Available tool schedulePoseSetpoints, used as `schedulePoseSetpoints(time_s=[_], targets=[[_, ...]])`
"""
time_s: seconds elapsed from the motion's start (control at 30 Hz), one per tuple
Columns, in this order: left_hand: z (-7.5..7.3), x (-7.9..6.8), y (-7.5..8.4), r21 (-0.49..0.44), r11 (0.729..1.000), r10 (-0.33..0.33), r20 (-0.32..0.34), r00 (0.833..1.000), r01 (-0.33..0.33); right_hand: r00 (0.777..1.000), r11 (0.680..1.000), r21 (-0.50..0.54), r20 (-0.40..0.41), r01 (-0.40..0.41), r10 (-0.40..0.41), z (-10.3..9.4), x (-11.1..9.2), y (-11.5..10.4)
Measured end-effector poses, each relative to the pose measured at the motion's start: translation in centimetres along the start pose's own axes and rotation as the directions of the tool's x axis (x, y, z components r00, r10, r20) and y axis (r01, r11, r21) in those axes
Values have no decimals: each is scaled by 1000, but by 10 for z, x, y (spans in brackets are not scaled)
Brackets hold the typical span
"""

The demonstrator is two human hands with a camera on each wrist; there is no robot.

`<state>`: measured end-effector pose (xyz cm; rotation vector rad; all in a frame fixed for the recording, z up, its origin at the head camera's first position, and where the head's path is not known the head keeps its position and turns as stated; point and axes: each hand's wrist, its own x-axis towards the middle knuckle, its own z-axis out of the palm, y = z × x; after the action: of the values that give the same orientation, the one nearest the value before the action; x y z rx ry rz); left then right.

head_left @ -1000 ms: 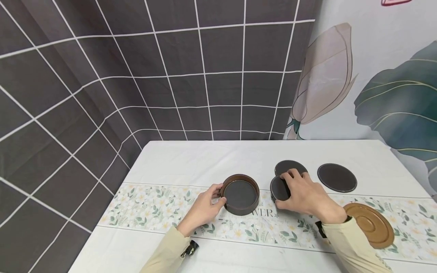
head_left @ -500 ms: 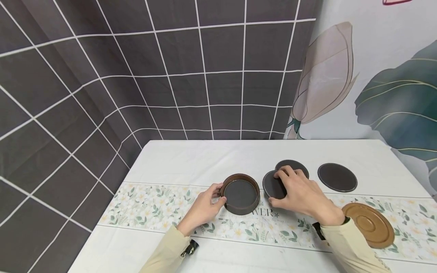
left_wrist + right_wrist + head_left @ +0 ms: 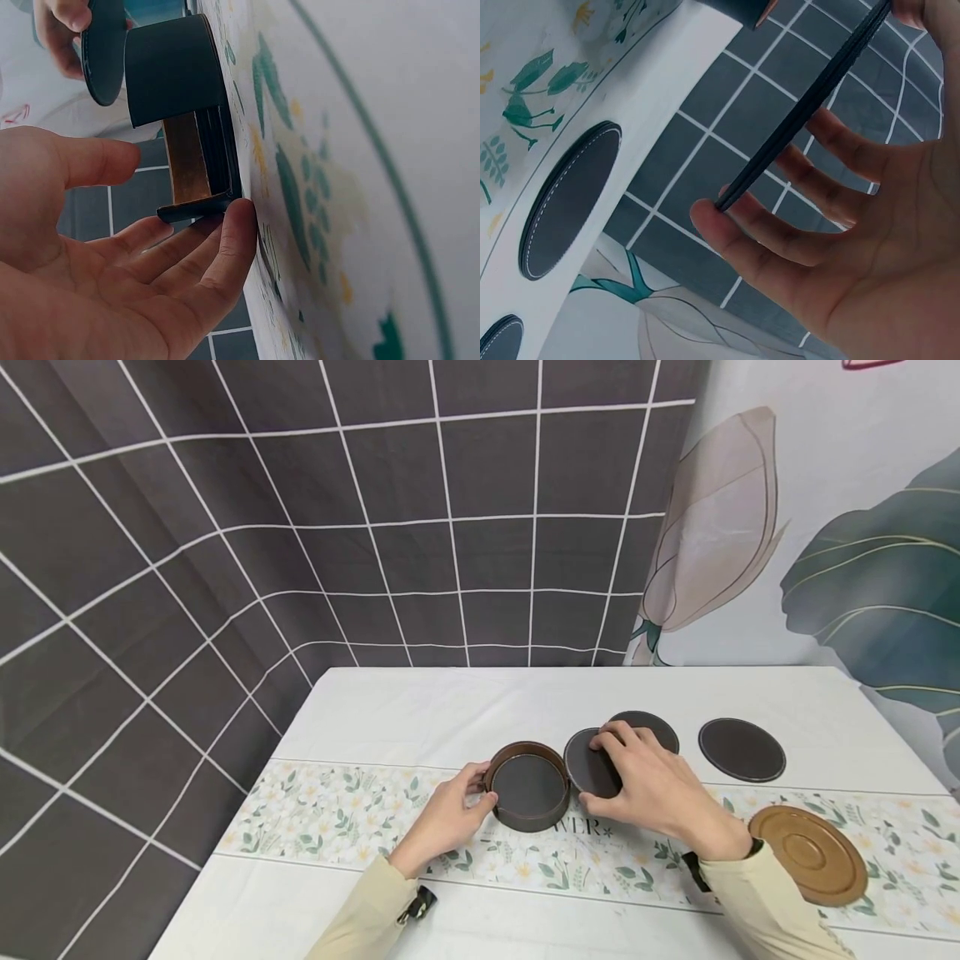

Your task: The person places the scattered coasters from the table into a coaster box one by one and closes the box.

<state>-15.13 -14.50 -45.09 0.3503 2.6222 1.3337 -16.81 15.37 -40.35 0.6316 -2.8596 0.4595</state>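
A round dark coaster holder (image 3: pixel 527 787) with a brown inner wall stands upright on the table. My left hand (image 3: pixel 450 818) holds its left side, the thumb toward the front and the fingers farther back. In the left wrist view a gap in the holder's wall (image 3: pixel 176 71) faces this hand. My right hand (image 3: pixel 663 789) grips a dark round coaster (image 3: pixel 588 762) by its edge, thumb on the near side and fingers on the far side. Tilted, the coaster (image 3: pixel 802 112) is raised just right of the holder; whether they touch I cannot tell. Its edge looks layered.
Behind the right hand lies a dark coaster (image 3: pixel 651 727), partly hidden. Another stitched coaster (image 3: pixel 741 750) lies farther right. A brown ringed disc (image 3: pixel 813 856) lies by the right forearm. The white tablecloth (image 3: pixel 420 714) has a flowered band; a checked curtain (image 3: pixel 487 560) hangs behind.
My right hand has moved left with the coaster, bringing it close to the holder and tilting it more. The left hand and the holder have stayed in place.
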Motion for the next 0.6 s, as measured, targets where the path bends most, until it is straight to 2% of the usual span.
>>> schedulePoseSetpoints(time_s=[0.6], targets=[[-1,-1,1,-9,1000,7,7,1000,-7,996,997,4,-48,72,-72,5,-1,-12]])
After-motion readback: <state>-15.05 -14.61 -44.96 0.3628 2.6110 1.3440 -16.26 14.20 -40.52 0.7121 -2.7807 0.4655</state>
